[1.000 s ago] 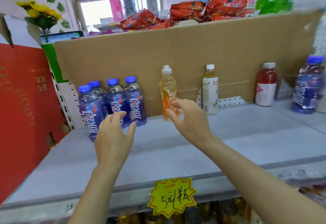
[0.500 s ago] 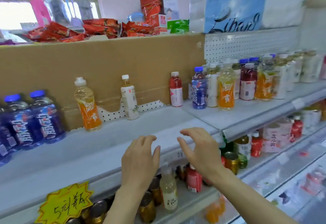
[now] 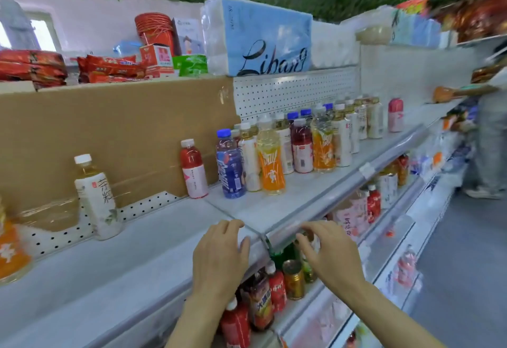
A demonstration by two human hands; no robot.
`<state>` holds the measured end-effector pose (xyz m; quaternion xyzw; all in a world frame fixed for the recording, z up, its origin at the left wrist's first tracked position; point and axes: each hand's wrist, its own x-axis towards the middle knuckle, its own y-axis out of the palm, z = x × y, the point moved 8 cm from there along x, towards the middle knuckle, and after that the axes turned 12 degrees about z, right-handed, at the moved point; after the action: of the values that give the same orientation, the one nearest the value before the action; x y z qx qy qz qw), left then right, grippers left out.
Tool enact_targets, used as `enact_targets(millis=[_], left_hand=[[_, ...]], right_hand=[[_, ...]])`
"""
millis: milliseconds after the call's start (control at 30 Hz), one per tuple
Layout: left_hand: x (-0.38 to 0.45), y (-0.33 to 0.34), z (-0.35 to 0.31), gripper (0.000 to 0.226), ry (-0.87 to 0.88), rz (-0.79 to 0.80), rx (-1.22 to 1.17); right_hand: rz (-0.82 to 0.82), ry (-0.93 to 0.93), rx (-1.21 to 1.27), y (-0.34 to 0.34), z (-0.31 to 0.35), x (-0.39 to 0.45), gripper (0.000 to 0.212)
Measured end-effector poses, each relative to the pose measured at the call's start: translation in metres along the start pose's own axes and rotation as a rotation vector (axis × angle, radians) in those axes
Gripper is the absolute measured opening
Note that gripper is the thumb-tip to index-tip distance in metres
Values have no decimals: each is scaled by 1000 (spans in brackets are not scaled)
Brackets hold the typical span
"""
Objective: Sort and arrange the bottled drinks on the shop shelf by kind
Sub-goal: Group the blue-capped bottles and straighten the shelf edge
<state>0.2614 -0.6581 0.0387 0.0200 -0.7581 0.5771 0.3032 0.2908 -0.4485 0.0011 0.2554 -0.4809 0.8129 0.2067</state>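
Note:
My left hand (image 3: 220,258) and my right hand (image 3: 327,255) hover empty, fingers apart, over the front edge of the grey shelf (image 3: 115,271). On that shelf stand a white tea bottle (image 3: 97,196), a red drink bottle (image 3: 193,170) and, at the far left edge, part of an orange drink bottle (image 3: 11,246). Further right a mixed cluster begins with a blue-capped purple bottle (image 3: 230,165) and an orange bottle (image 3: 270,159), then several red, orange and white bottles. Both hands are well in front of every bottle.
A cardboard sheet (image 3: 118,133) backs the shelf. Snack packs (image 3: 109,69) and a tissue pack (image 3: 258,37) sit on top. Cans and bottles (image 3: 274,290) fill the lower shelf under my hands. A person (image 3: 491,139) stands in the aisle at right.
The view has swung right: the group of blue-capped bottles left the frame and the mixed cluster came in. My right hand let go of the orange bottle; both hands drew back to the shelf edge.

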Motion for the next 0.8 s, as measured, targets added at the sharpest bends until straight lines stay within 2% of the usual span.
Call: enact_targets(millis=[167,300,400,533,633,700,800], left_hand=[[50,19,-14,33,-13,10,-39],[81,33,-13,39,-50,57,-13],[107,44,4,39,-132,59,-17],[145,46,51,60,-426,-95,-327],[177,60,101,83,-729,-83,-628],[195,70,117,74,-782,-75,-769],[214,81,98,51,-697,-27,-883]], right_hand=[[-25,72,-91,-11,-43,20,17],[-19,79,-52,-15,-75,35,12],[-22,96,-81,-15,-99,49,13],[-19,104,-96,-15,-135,74,14],[-8,79,-87,-16,-164,95,17],[-10,53,-97,-22,-185,111,21],[-19,37,-85,-35,-222,136,16]])
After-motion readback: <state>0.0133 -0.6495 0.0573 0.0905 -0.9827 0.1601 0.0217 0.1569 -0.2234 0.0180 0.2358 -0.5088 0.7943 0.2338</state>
